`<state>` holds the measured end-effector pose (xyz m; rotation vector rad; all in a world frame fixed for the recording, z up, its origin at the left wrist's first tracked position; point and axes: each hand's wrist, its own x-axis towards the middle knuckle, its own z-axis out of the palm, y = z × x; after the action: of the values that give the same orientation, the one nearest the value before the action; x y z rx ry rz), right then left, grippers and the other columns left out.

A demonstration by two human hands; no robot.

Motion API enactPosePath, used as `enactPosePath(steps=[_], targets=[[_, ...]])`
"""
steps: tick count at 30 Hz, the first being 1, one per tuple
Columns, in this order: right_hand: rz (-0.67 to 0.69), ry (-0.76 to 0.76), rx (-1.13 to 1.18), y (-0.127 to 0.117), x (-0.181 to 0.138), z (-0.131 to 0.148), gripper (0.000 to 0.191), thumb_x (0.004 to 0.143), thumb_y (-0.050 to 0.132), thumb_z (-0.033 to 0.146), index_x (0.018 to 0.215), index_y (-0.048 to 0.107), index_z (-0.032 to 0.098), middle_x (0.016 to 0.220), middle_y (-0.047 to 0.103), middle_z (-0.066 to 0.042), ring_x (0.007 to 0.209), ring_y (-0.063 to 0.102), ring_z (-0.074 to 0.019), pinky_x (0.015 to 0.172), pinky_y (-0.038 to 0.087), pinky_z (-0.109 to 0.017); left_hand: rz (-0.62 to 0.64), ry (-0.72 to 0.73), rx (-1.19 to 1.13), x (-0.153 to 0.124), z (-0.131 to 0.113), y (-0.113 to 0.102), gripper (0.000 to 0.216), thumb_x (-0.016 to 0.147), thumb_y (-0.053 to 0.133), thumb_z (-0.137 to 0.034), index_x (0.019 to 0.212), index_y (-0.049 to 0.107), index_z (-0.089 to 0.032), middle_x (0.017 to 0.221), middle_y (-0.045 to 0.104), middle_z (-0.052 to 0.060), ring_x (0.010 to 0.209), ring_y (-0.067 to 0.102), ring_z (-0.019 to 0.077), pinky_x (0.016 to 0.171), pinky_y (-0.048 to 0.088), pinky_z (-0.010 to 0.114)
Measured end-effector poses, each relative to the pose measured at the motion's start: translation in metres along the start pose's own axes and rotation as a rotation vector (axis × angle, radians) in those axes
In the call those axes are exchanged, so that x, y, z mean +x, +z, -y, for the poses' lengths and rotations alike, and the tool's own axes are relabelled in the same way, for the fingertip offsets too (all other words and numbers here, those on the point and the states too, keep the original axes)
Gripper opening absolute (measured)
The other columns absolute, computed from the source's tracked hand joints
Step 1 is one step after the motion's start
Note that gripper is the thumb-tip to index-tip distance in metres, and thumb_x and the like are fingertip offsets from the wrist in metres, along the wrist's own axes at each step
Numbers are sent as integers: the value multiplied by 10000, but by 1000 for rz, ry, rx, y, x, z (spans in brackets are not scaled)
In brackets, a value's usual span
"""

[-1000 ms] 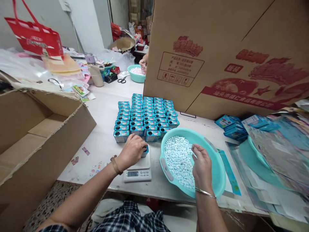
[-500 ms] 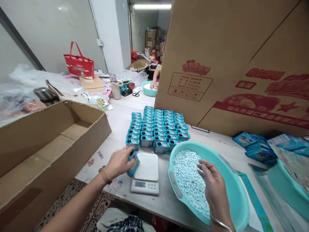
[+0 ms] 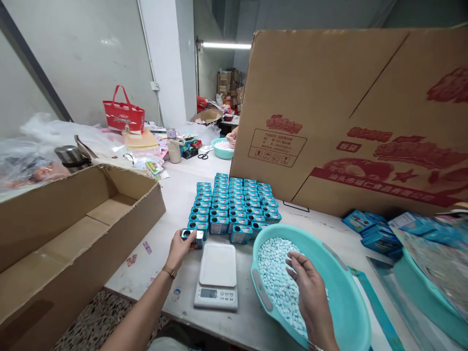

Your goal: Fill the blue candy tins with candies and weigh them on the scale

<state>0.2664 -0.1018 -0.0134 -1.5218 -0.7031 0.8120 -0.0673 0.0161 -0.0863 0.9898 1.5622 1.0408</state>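
Observation:
My left hand (image 3: 178, 252) grips a small blue tin (image 3: 198, 237) with a dark round spot on its top. It holds the tin upright at the near left end of several rows of similar tins (image 3: 237, 208). Just right of this hand lies a white kitchen scale (image 3: 218, 265), its pan bare. Over a turquoise basin (image 3: 349, 287), my right hand (image 3: 311, 287) has its fingers curled together toward the thumb. Pale blue candies (image 3: 277, 270) fill the basin's left part. Whatever sits between the right fingertips, if anything, is too small to make out.
A long open cardboard box (image 3: 120, 239) flanks the table on the left. Behind the tins stands a large printed carton (image 3: 292, 92). Blue packages (image 3: 376, 234) and another turquoise basin (image 3: 426, 278) occupy the right. Another person's hand (image 3: 233, 136) is at a far basin (image 3: 221, 152).
My left hand has carried the tin from beside the scale up and left to the end of the rows. My right hand stays over the candies. The camera view has tilted up.

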Motion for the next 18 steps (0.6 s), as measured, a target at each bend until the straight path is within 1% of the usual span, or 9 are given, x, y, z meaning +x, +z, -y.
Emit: enactPosePath(steps=[4, 6, 8, 10, 11, 12, 14, 15, 18], targets=[[-33, -13, -18, -4, -7, 0, 450, 694, 715, 556, 986, 655, 220, 1112, 644, -60, 1060, 597, -284, 901, 458, -429, 70, 2, -162, -5, 2, 2, 682, 738, 650, -657, 1151, 528, -128, 1005, 694, 134, 777, 716, 224, 700, 569, 314], [-38, -44, -29, -3, -13, 1, 423, 723, 694, 541, 998, 649, 223, 1117, 638, -58, 1041, 599, -272, 887, 463, -421, 86, 0, -202, -12, 5, -4, 762, 736, 666, -646, 1264, 483, -127, 1119, 671, 164, 854, 714, 236, 757, 577, 330], [-24, -96, -85, -5, -20, 5, 399, 756, 666, 524, 1012, 648, 218, 1094, 640, -68, 1018, 598, -268, 879, 467, -423, 34, -7, -213, -24, 13, -10, 905, 755, 661, -626, 1432, 305, -142, 1369, 517, 224, 972, 691, 251, 834, 572, 359], [-40, -209, -219, -14, -26, 11, 368, 802, 622, 502, 1027, 650, 213, 1076, 637, -84, 1022, 586, -267, 899, 461, -436, -60, -10, -193, -39, 27, -13, 995, 770, 644, -617, 1506, 136, -183, 1551, 253, 240, 1114, 633, 285, 916, 548, 403], [-85, -296, -319, -22, -29, 13, 352, 824, 599, 489, 1034, 651, 212, 1077, 631, -91, 1042, 572, -269, 930, 444, -448, -123, -6, -175, -46, 36, -14, 982, 760, 640, -629, 1507, 163, -206, 1565, 241, 212, 1148, 612, 309, 936, 542, 436], [-160, -394, -433, -33, -32, 14, 344, 840, 580, 479, 1041, 651, 209, 1086, 623, -100, 1072, 554, -274, 971, 416, -464, -122, -2, -146, -52, 46, -13, 975, 743, 642, -641, 1501, 200, -216, 1554, 285, 186, 1191, 582, 336, 970, 521, 482], [-377, -553, -649, -61, -38, 14, 374, 856, 553, 478, 1083, 638, 193, 1124, 599, -125, 1144, 503, -292, 1047, 337, -500, -39, 6, -64, -60, 64, -8, 952, 695, 661, -659, 1453, 329, -188, 1471, 434, 163, 1268, 516, 360, 1067, 433, 529], [-490, -584, -725, -76, -43, 12, 423, 852, 550, 493, 1124, 623, 178, 1148, 585, -141, 1166, 482, -305, 1066, 306, -517, 0, 25, -55, -62, 72, -3, 937, 689, 662, -659, 1437, 361, -182, 1460, 452, 155, 1301, 486, 355, 1106, 392, 519], [-689, -434, -719, -113, -58, -3, 673, 794, 586, 585, 1287, 519, 131, 1222, 535, -187, 1074, 524, -320, 1004, 363, -534, 129, 87, -45, -65, 83, 18, 882, 739, 619, -641, 1452, 357, -191, 1533, 370, 119, 1409, 359, 302, 1189, 273, 434]])
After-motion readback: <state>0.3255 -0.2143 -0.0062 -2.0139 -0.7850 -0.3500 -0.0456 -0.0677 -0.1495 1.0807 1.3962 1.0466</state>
